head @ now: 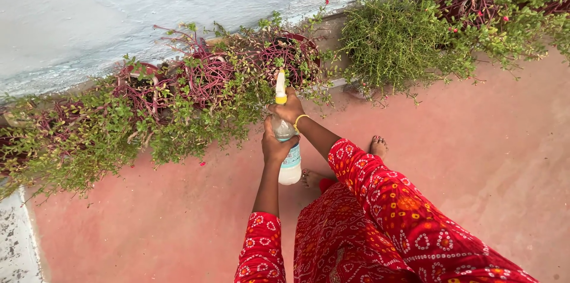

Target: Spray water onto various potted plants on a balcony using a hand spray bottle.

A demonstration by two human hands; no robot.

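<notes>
Spray bottle (pixel 288 146), clear with a yellow-and-white nozzle, is held upright above the red floor (pixel 475 158), its nozzle toward the potted trailing plants (pixel 196 87) along the pale wall (pixel 119 10). Left hand (pixel 276 146) has its fingers wrapped around the bottle's body, while right hand (pixel 288 111) has its fingers closed on the neck just below the nozzle

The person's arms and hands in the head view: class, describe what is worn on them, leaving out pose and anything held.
Both arms wear loose red sleeves printed with small white, orange and yellow dotted motifs, ending near the elbows so the forearms are bare. The right hand has a thin yellow bangle at the wrist. The left hand shows no jewellery. No gloves on either.
</notes>
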